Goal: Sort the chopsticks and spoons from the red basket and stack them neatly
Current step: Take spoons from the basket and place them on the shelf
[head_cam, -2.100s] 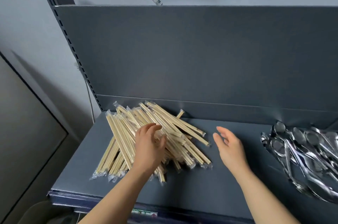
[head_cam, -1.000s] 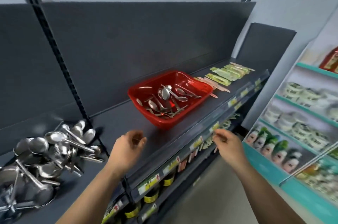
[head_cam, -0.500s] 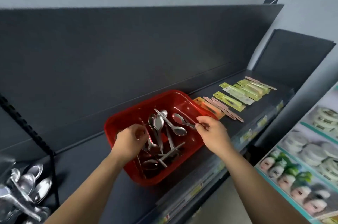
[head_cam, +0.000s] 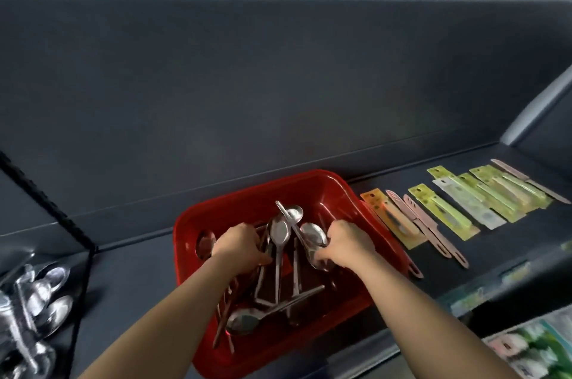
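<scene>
Spoons (head_cam: 280,233) are lying tangled in the red basket (head_cam: 309,176) on the shelf (head_cam: 139,270). The left hand (head_cam: 238,244) is curling round several handles and the right hand (head_cam: 346,244) is gripping a spoon's bowl, so gathering is probably underway. Next probably calls for lifting them clear and carrying them to the spoon pile (head_cam: 37,301).

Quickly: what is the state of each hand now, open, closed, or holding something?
Left hand: closed, gripping metal spoons inside the red basket.
Right hand: closed, also gripping metal spoons.
</scene>
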`<act>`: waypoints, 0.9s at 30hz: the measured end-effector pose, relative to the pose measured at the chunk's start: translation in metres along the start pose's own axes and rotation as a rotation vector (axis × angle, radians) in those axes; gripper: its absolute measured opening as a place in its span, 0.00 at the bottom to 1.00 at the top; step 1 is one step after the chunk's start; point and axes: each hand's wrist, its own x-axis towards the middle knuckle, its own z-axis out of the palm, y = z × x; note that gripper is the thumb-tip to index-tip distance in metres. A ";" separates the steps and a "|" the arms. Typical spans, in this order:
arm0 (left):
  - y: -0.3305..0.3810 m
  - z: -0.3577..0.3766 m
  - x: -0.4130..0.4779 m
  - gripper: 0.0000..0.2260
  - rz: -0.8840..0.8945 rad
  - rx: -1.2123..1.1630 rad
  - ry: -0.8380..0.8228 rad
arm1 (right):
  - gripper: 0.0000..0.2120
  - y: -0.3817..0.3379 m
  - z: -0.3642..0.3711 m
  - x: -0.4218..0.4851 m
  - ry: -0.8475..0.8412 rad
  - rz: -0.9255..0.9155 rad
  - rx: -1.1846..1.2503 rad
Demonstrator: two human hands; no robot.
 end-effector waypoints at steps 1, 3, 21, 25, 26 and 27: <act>-0.001 -0.001 -0.001 0.10 -0.005 0.003 -0.015 | 0.17 0.001 -0.001 0.005 -0.029 -0.015 0.023; -0.002 0.000 -0.003 0.08 -0.024 -0.018 -0.015 | 0.10 0.003 -0.001 0.015 -0.098 -0.035 0.123; 0.022 0.026 -0.009 0.16 -0.160 -0.271 0.124 | 0.23 0.013 -0.009 0.041 -0.106 -0.305 0.111; 0.022 0.024 -0.007 0.13 -0.234 -0.337 0.091 | 0.20 0.007 -0.007 0.044 -0.140 -0.269 0.095; 0.021 0.024 -0.006 0.12 -0.234 -0.343 0.082 | 0.19 0.006 -0.008 0.045 -0.161 -0.257 0.106; 0.021 0.024 -0.006 0.11 -0.234 -0.347 0.072 | 0.17 0.005 -0.008 0.046 -0.184 -0.248 0.120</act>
